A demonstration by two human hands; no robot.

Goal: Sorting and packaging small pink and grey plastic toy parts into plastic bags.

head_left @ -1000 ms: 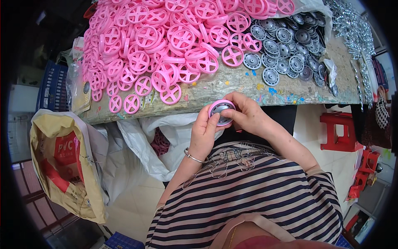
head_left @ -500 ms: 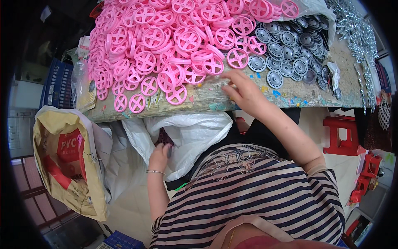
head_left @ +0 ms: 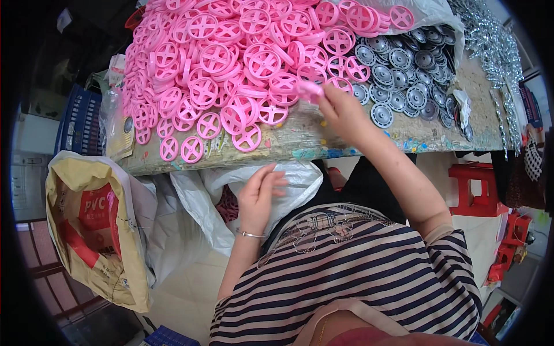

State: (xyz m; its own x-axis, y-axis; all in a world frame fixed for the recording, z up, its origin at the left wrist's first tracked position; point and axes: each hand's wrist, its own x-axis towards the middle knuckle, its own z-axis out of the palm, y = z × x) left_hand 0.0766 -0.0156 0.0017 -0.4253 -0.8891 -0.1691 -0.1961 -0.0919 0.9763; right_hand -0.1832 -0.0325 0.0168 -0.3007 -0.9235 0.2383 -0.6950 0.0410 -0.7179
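Observation:
A big heap of pink plastic rings with crossed spokes covers the left and middle of the worktable. My right hand pinches one pink ring, blurred by motion, just above the heap's right front edge. To the right of the heap lies a pile of dark grey plastic discs. My left hand hangs in front of the table edge over a white woven sack, its fingers apart and nothing in them. Inside the sack, dark pinkish pieces show in part.
A tan paper sack stands open at the left. Silver tinsel strands spill over the table's right end. A red plastic stool stands beyond my right arm, and a blue crate is at the far left.
My left hand has come up out of the white sack, dropping the dark disc-like thing at its fingers. My right hand, formerly empty, has taken a pink ring.

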